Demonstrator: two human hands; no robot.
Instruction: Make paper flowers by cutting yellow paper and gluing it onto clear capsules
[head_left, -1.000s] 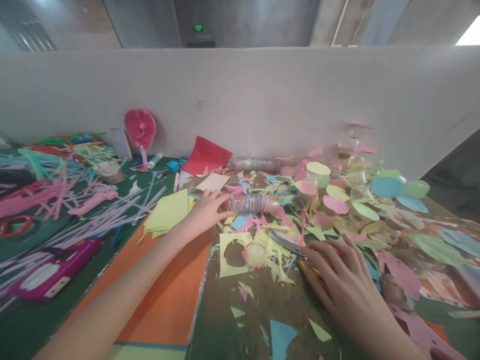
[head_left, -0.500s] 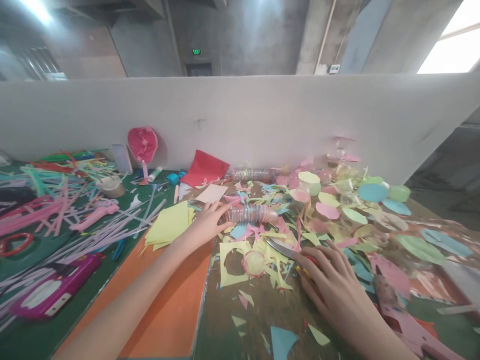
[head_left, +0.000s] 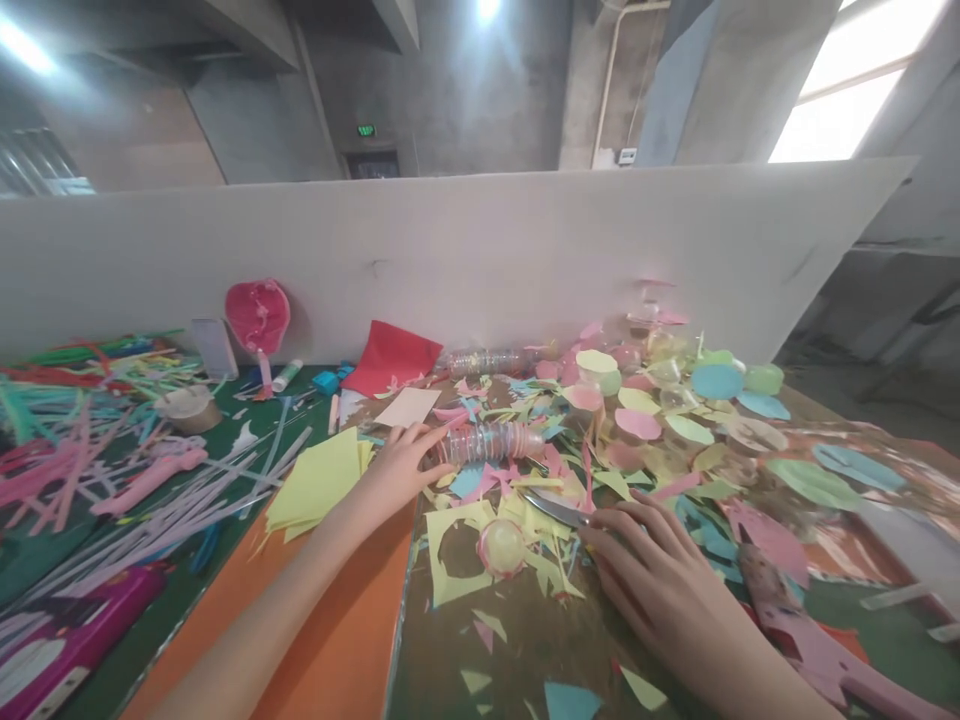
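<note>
Your left hand [head_left: 397,465] reaches to the left end of a clear ribbed cylinder [head_left: 495,443], which lies on its side among paper scraps in the middle of the table. Its long axis runs left to right, almost level across your view, one end towards your left fingers and the other pointing right. Your thumb is on the near side of that end and your forefinger on the far side, parted with the end between them; I cannot tell whether they grip it or only touch it.

Your right hand [head_left: 656,555] lies palm down, fingers bent, over the handle end of the scissors [head_left: 555,510]. The handles are hidden beneath it, so I cannot tell how firmly you have hold of them. The blades point far and left, towards the cylinder's near side, their long axis slanting back to your hand.

Just near of the blades sits a round yellow piece [head_left: 501,548], beside a yellow sheet with a round hole [head_left: 450,592]. Left of that lies an orange sheet [head_left: 337,610].
</note>
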